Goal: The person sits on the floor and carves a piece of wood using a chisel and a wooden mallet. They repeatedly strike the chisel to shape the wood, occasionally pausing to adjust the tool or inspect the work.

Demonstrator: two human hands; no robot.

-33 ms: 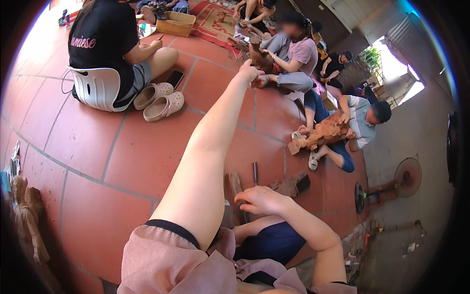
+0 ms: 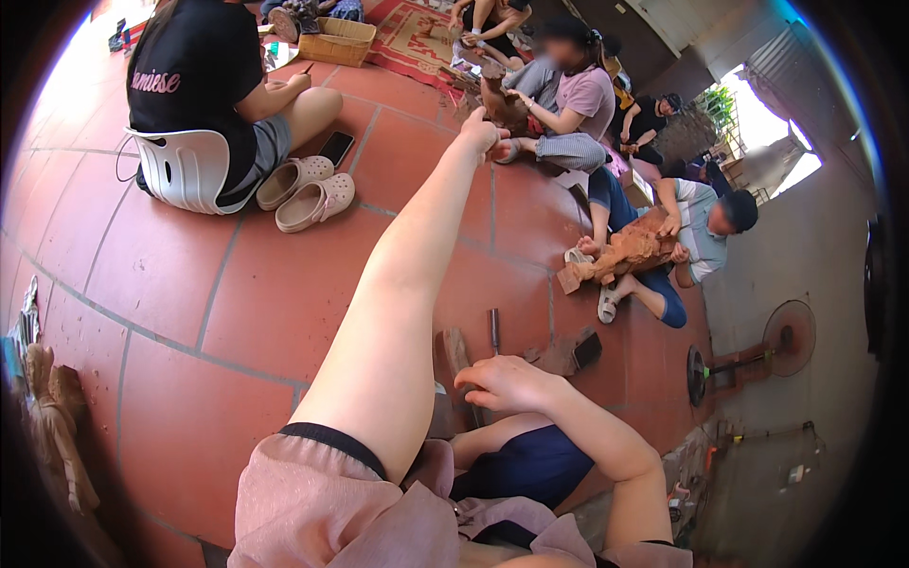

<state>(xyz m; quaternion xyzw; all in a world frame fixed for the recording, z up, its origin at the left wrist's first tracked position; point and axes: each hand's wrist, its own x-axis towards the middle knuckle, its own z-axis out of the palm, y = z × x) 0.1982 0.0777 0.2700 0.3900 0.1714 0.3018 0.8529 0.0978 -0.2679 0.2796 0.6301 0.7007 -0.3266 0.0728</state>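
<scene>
My left arm is stretched far out ahead, and my left hand (image 2: 483, 137) is raised with a finger extended and the others loosely bent. I see nothing held in it. It appears in front of a reddish-brown wood carving (image 2: 502, 102) that a seated person in pink holds; contact cannot be made out. My right hand (image 2: 509, 381) hovers over my lap, open, palm down, its fingers loosely bent and holding nothing. Just beyond it are a dark-handled tool (image 2: 494, 331), a long piece of wood (image 2: 456, 352) and a brown piece with a dark end (image 2: 574, 352).
At left, a person in black sits on a white seat (image 2: 185, 170), beside beige clogs (image 2: 315, 205) and a phone (image 2: 336, 148). To the right, another person holds a large wood carving (image 2: 630, 251). A fan (image 2: 789, 338), carved figure (image 2: 57, 426) and cardboard box (image 2: 336, 43) stand around.
</scene>
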